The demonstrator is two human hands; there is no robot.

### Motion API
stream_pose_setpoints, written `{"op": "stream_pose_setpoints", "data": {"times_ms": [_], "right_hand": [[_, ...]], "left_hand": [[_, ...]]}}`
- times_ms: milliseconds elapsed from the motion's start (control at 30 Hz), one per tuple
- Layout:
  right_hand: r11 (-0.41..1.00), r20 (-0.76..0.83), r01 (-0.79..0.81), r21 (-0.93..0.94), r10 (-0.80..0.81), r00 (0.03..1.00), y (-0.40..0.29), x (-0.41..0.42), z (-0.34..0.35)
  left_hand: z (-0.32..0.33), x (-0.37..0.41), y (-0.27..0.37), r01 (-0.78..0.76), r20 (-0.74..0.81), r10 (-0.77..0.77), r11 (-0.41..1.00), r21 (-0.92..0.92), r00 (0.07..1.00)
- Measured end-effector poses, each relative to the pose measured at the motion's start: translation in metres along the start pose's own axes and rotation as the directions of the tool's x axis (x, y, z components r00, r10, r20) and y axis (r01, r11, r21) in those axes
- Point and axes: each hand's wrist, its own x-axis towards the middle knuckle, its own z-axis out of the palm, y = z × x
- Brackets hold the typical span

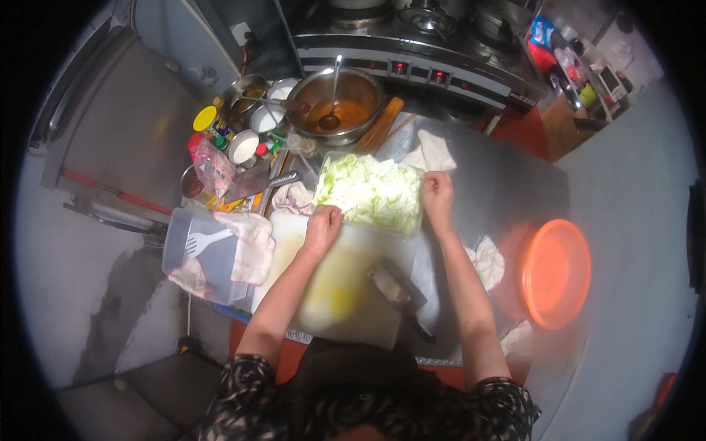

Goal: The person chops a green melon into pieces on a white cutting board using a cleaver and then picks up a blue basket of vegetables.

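A see-through plastic container [411,234] heaped with chopped pale green vegetable [367,190] sits at the far edge of a whitish cutting board [353,308]. My left hand [322,229] grips its near left corner. On the opposite side, my right hand [438,195] is closed at the right rim, with its fingertips partly hidden. A cleaver [394,286] lies across the board's right edge, its dark handle pointing towards me. Just beyond my right hand is a crumpled white cloth [433,151].
Left stands a plastic bin [207,275] with a white slotted spatula [204,241] and cloths. Beyond are a second cleaver [256,182], seasoning jars, a steel bowl [364,124] of reddish-brown sauce with a ladle [330,118], and chopsticks [383,127]. An orange basin [557,275] is right; a stove [419,60] is behind.
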Motion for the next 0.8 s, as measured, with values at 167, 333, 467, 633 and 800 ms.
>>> {"op": "stream_pose_setpoints", "data": {"times_ms": [167, 333, 467, 633, 800], "right_hand": [[0.876, 0.091, -0.007, -0.482, 0.057, 0.994, 0.076, 0.045, 0.015], [0.822, 0.493, 0.174, -0.542, 0.144, 0.858, 0.13, 0.039, 0.008], [0.89, 0.482, 0.119, -0.441, 0.123, 0.868, 0.121, -0.014, -0.047], [0.863, 0.462, 0.036, -0.503, 0.233, 0.856, 0.096, -0.06, -0.094], [0.814, 0.252, -0.581, 0.005, 0.561, 0.788, 0.12, -0.033, -0.114]], "left_hand": [[-0.005, -0.001, 0.018, 0.052, 0.033, -0.05, 0.996, -0.07, 0.998], [-0.024, 0.019, 0.018, 0.025, -0.201, -0.042, 0.996, -0.084, 0.979], [-0.035, 0.055, -0.034, 0.344, -0.171, -0.376, 0.919, -0.191, 0.911], [-0.031, 0.089, -0.042, 0.656, 0.254, -0.62, 0.749, -0.09, 0.742], [-0.003, 0.113, -0.057, 0.331, 0.289, -0.393, 0.912, 0.241, 0.873]]}}
